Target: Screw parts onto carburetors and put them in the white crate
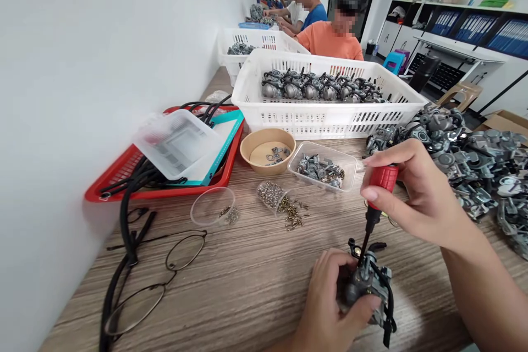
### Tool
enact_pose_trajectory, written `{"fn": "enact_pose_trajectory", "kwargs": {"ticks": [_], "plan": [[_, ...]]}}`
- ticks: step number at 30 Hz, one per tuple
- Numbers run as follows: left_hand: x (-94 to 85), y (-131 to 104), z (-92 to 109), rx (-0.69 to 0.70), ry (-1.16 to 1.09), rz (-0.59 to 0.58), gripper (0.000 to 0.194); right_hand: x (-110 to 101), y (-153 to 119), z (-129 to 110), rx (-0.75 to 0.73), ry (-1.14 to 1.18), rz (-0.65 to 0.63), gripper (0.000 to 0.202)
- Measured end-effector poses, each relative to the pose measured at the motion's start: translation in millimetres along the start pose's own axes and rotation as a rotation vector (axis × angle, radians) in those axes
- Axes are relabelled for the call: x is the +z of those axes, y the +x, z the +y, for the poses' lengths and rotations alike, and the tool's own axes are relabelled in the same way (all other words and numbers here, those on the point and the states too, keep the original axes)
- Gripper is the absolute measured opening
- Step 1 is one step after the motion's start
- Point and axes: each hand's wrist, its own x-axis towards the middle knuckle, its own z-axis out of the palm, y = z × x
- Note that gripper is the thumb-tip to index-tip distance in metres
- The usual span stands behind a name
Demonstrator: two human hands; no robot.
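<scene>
My right hand (412, 198) grips the red handle of a screwdriver (383, 182), held nearly upright with its shaft pointing down. The tip meets the top of a small metal carburetor (367, 286) with black hoses; the exact contact point is hidden. Wrapped round the carburetor's left side, my left hand (330, 302) keeps it against the wooden table, thumb in front and fingers behind. Beyond my hands, brass screws (293, 213) spill from a tipped clear cup (270, 196). A clear plastic tub (350, 168) holds small metal parts and screws.
Behind stands a white basket (322, 121) with rows of carburetors. Metal parts (457, 154) are heaped at the right. A tan bowl (268, 137), a red tray (165, 193) with hoses and eyeglasses (167, 280) lie to the left. A person in orange (330, 38) sits across.
</scene>
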Motion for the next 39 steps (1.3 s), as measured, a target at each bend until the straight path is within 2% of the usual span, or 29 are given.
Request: {"fn": "enact_pose_trajectory", "kwargs": {"ticks": [4, 6, 11, 17, 23, 28, 34, 39], "plan": [[0.8, 0.5, -0.4, -0.015, -0.019, -0.001, 0.036, -3.8, 0.5, -0.6, 0.017, 0.208, -0.251, 0.042], [1.0, 0.7, -0.4, -0.006, -0.021, 0.001, 0.036, -5.8, 0.4, 0.1, 0.048, 0.245, -0.297, 0.048], [0.7, 1.1, 0.3, -0.012, -0.023, 0.003, 0.035, -9.3, 0.0, 0.5, 0.051, 0.017, -0.166, 0.050], [1.3, -0.2, 2.3, -0.031, -0.033, 0.000, 0.031, -14.2, 1.3, -6.1, 0.029, 0.107, -0.282, 0.057], [1.4, 0.0, 2.2, -0.042, -0.047, 0.007, 0.029, -7.2, 1.5, -6.1, 0.033, -0.071, -0.122, 0.043], [0.8, 0.7, 2.1, -0.039, -0.053, 0.014, 0.030, -11.3, 0.3, -5.1, 0.078, 0.053, -0.259, 0.055], [0.2, 0.4, 6.4, -0.047, -0.055, 0.006, 0.027, -13.4, -1.6, -1.7, 0.112, -0.076, -0.177, 0.048], [1.8, 0.5, 4.9, -0.057, -0.062, 0.014, 0.026, -19.4, -1.2, -6.2, 0.125, -0.041, -0.244, 0.055]]}}
